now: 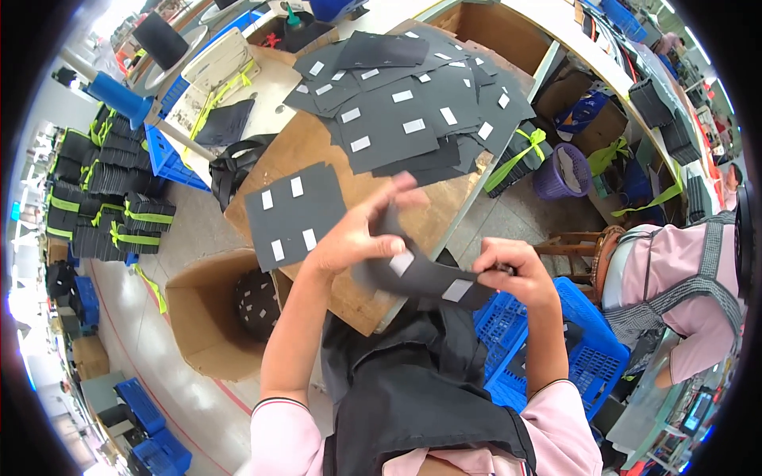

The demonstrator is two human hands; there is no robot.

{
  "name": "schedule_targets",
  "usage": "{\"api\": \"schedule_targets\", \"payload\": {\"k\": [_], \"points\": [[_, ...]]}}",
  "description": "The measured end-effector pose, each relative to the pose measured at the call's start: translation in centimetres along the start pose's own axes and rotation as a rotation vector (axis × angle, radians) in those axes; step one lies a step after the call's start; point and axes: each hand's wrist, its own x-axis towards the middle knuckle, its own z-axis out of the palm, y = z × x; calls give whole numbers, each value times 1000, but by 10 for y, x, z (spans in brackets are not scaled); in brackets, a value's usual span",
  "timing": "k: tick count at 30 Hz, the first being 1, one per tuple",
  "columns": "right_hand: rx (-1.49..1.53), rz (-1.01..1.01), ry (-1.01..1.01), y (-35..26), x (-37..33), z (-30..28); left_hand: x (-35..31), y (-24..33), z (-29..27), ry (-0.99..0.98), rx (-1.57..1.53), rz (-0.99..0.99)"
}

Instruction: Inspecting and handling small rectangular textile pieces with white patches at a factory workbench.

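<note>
Sheet (429, 278) curves between right fingers (508, 251), pinching one end, and left fingers (386, 246), spread at the other, grip unclear.

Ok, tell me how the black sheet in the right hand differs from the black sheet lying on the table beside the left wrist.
The held sheet is curved and partly blurred; the lying sheet is flat and sharp. The right hand grips the held sheet at one end; the lying sheet rests on the table. The held sheet shows two white patches, the lying sheet four. Both are black with white patches.
</note>
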Motion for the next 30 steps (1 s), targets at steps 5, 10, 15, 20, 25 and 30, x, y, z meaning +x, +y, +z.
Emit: {"api": "schedule_targets", "payload": {"k": [5,10,15,20,25,30], "points": [[266,614,329,8,-8,20,-40,-2,35,165,-258,-239],[-547,-55,646,-1,-10,70,-62,-10,54,511,-334,-279],[-520,-80,439,-2,-4,98,-64,-6,63,605,-381,-279],[-573,-143,460,5,-9,99,-66,-8,69,558,-317,-270],[-567,-119,453,5,-9,98,-69,-9,72,557,-269,-289],[-580,-168,491,2,-12,97,-69,-10,72,571,-272,-302]]}}
